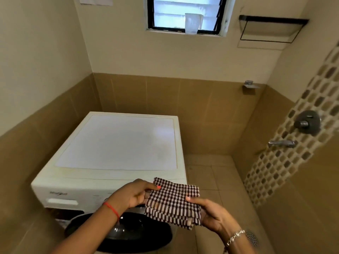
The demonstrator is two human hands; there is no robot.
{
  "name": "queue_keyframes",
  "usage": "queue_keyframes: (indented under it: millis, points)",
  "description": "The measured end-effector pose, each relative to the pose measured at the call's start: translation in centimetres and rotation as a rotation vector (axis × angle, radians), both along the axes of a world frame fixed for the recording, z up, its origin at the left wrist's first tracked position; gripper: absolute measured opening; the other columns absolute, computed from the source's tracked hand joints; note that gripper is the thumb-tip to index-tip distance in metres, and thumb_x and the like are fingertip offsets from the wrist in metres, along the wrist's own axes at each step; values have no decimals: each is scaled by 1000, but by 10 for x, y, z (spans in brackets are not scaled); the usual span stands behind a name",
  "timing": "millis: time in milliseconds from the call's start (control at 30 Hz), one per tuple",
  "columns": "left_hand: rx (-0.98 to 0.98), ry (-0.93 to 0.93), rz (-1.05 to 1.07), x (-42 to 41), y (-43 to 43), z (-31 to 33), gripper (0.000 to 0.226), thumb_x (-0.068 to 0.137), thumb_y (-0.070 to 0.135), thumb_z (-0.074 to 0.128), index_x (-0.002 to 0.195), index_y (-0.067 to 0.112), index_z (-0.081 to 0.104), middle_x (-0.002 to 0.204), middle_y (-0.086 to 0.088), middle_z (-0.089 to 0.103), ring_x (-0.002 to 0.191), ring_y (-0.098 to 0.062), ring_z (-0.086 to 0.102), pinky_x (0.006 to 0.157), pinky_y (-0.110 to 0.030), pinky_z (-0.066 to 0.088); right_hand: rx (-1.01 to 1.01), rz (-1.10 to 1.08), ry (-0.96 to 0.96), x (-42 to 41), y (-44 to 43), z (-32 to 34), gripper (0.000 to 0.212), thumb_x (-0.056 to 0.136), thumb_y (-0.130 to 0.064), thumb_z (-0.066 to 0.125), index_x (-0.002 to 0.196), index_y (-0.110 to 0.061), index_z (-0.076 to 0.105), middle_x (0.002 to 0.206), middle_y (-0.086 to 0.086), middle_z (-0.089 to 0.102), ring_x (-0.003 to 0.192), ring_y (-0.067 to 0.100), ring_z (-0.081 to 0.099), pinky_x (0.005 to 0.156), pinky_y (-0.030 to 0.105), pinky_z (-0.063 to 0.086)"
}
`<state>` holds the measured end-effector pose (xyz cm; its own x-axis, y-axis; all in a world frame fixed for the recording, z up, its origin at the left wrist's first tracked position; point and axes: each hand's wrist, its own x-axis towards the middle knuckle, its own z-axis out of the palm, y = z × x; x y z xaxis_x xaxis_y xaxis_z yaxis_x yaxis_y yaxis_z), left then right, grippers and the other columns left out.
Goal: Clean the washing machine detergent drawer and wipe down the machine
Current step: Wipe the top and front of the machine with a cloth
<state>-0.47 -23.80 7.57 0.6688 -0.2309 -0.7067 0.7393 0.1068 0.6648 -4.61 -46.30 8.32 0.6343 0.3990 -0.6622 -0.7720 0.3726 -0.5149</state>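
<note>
A white front-loading washing machine (117, 142) stands in the corner against the tiled walls. Its detergent drawer (61, 201) sits closed at the left of the front panel, above the dark round door (117, 233). In front of the machine's right front corner I hold a folded brown-and-white checked cloth (173, 200) with both hands. My left hand (134, 194) pinches the cloth's upper left edge. My right hand (211, 211) grips its right side from below.
A shower mixer (307, 122) and a tap spout (281, 143) stick out of the right wall. A floor drain (252, 238) lies in the tiled floor to the right of the machine. A plastic jug (192, 22) stands on the window sill; a glass shelf (271, 27) hangs high.
</note>
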Motion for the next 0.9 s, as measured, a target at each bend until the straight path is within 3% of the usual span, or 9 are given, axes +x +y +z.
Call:
queue_keyframes:
  millis: [167,300,400,433,533,600,767,833,900]
  points:
    - [-93,34,-62,-26,51,2,24,82,-9,58,104,-15,56,87,-25,70,65,-26,72,55,-32,59,21,26,-16,-25,43,5,56,67,12,68,121,11,51,111,30,63,89,39,67,71,48,57]
    - [-186,33,-76,-38,108,-9,41,64,-1,76,101,-15,65,110,-28,65,86,-27,71,82,-35,50,51,44,-21,-40,94,7,85,45,12,84,123,3,50,117,28,61,105,45,60,92,52,45]
    - [-175,28,-110,-43,157,-12,52,61,4,82,107,-11,63,115,-25,64,90,-23,70,85,-30,47,-9,-49,-107,-49,147,15,82,42,3,88,114,-10,51,109,20,63,98,33,58,78,45,44]
    - [-171,31,-116,-45,170,-10,53,64,4,79,111,-11,61,115,-23,64,90,-23,70,85,-31,51,-59,-87,-146,-50,164,18,80,37,1,90,106,-14,53,100,16,63,91,29,57,82,45,42]
    - [-154,27,-67,-45,220,-9,42,71,0,69,111,-10,59,111,-20,66,93,-24,68,70,-25,59,-45,-82,-124,-50,223,26,28,76,11,62,97,-5,54,81,11,59,78,23,51,101,42,29]
    - [-143,25,-40,-42,249,-7,31,77,-2,65,107,-8,61,109,-19,66,95,-23,65,62,-20,57,-29,46,-69,-49,254,20,30,80,8,51,108,-2,52,81,14,68,84,27,54,89,36,36]
    - [-105,60,-8,-38,307,-8,23,82,-2,61,104,-7,62,105,-17,67,86,-20,67,53,-16,54,-31,49,-63,-38,311,2,20,84,9,53,97,-5,53,72,14,73,80,29,62,55,31,50]
    - [-116,61,7,-36,322,-8,20,83,-2,60,103,-6,62,102,-16,66,88,-22,64,56,-20,56,11,57,-69,-33,324,-11,38,72,13,62,105,-3,53,84,19,73,80,37,67,54,28,55]
    - [-113,47,28,-35,336,-13,19,84,1,60,103,-3,63,98,-14,68,89,-22,64,64,-26,57,111,47,-21,-25,335,-21,53,65,17,60,115,0,50,106,28,66,94,43,65,64,42,58]
